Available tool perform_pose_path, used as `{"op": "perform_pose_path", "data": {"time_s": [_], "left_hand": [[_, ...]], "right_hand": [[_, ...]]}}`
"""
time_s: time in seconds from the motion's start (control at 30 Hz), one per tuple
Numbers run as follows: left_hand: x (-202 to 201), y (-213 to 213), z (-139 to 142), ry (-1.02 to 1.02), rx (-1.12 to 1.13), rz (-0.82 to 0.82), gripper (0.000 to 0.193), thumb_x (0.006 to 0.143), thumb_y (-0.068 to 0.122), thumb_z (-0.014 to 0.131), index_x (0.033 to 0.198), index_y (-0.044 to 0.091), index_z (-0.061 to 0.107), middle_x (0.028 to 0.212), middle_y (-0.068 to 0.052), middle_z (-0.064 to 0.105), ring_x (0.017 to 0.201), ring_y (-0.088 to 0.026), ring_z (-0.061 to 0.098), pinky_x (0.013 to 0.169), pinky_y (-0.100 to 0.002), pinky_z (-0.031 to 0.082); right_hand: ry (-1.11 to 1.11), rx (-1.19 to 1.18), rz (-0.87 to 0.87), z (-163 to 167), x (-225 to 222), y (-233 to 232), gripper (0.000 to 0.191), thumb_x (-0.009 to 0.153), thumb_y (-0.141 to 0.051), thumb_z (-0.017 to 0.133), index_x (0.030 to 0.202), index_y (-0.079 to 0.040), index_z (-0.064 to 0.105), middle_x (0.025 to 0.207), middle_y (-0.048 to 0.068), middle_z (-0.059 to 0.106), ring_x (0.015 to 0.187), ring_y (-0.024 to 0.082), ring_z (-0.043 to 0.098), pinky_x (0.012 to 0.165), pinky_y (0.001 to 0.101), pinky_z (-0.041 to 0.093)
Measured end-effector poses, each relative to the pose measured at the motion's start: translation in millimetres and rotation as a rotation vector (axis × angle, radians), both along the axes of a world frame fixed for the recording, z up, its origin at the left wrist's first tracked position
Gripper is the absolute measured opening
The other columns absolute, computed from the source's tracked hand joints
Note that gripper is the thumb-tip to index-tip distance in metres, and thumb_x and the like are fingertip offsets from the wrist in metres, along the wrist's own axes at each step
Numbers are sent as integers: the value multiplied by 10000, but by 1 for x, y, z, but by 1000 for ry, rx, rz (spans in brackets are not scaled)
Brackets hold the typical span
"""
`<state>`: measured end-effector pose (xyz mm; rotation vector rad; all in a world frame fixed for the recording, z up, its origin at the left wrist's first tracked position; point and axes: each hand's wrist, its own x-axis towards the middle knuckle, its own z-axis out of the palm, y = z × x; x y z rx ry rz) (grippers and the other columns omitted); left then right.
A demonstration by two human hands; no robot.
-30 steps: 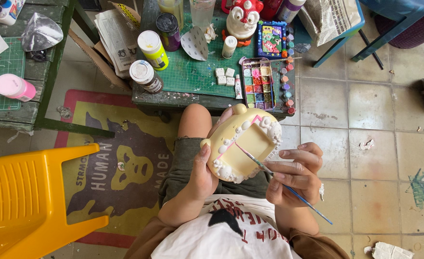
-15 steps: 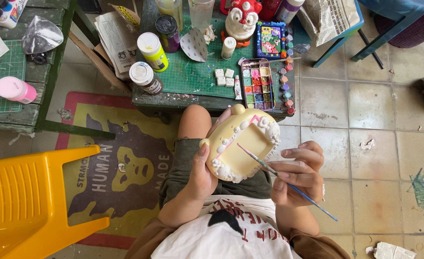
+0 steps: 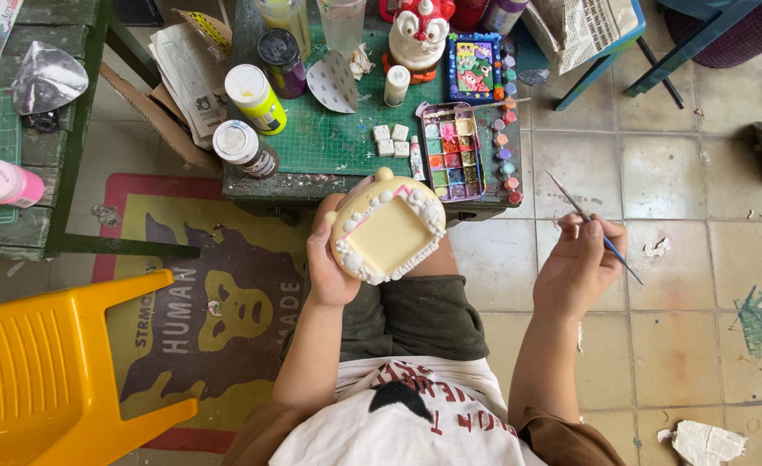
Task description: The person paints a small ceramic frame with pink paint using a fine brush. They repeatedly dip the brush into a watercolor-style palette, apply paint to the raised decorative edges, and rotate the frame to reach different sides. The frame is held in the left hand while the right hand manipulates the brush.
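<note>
My left hand [image 3: 329, 263] grips a pale yellow ceramic frame [image 3: 388, 226] with white beaded trim, held above my knee near the table's front edge. My right hand [image 3: 579, 263] is out to the right over the tiled floor, fingers closed on a thin paintbrush [image 3: 589, 224] whose tip points up and left. The brush is well away from the frame. A paint palette [image 3: 450, 151] with several coloured wells lies on the green cutting mat [image 3: 329, 129] just beyond the frame.
On the low table stand paint bottles [image 3: 256, 99], a jar [image 3: 243, 148], water cups [image 3: 342, 19], a red and white figurine [image 3: 420, 34] and a painted tile [image 3: 474, 67]. A yellow plastic chair [image 3: 49, 371] is at the lower left. A rug [image 3: 217, 319] lies under my legs.
My right hand has pulled the brush off the frame and swung out to the right. The left hand has tilted the frame flatter, facing up.
</note>
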<state>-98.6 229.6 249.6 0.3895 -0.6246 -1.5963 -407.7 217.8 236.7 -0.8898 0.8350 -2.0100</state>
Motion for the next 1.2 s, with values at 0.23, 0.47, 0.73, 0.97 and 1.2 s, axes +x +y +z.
{"op": "perform_pose_path", "data": {"time_s": [0.23, 0.47, 0.73, 0.97, 1.2], "left_hand": [[9, -11, -57, -38, 57, 97, 698, 1052, 457, 337, 1502, -75, 382, 1629, -177, 449, 1512, -297, 425, 1272, -448, 326], [18, -3, -109, 44, 248, 155, 696, 1037, 475, 307, 1525, -4, 438, 1553, -155, 478, 1389, -301, 485, 1141, -498, 414], [27, 10, -154, 120, 384, 223, 492, 1066, 474, 335, 1245, 72, 555, 1529, -136, 509, 1374, -288, 507, 1128, -507, 450], [25, 17, -137, 56, 386, 213, 579, 1033, 476, 318, 1351, 45, 538, 1566, -97, 485, 1387, -257, 490, 1136, -464, 436], [22, 17, -124, 35, 397, 205, 642, 1046, 458, 272, 1444, -3, 478, 1523, -140, 510, 1357, -273, 522, 1111, -465, 464]], "right_hand": [[130, 184, -86, -56, -6, -34, 32, 1045, -44, 560, 1071, -61, 556, 1021, 121, 721, 961, 174, 675, 892, 316, 512], [499, 207, 34, -109, 6, -79, 24, 1073, -15, 577, 1094, -10, 567, 1046, 105, 714, 936, 97, 622, 844, 240, 475], [939, 239, -72, -137, 17, -121, 83, 999, -14, 683, 972, 11, 608, 974, 121, 699, 866, 148, 600, 806, 295, 492], [995, 153, -58, -133, 24, -130, 89, 981, -24, 670, 995, 22, 594, 1088, 182, 731, 1015, 254, 717, 923, 361, 543], [1196, 175, -64, -124, 31, -130, 95, 935, -55, 706, 988, -31, 631, 1197, 169, 709, 1115, 335, 658, 992, 442, 452]]}}
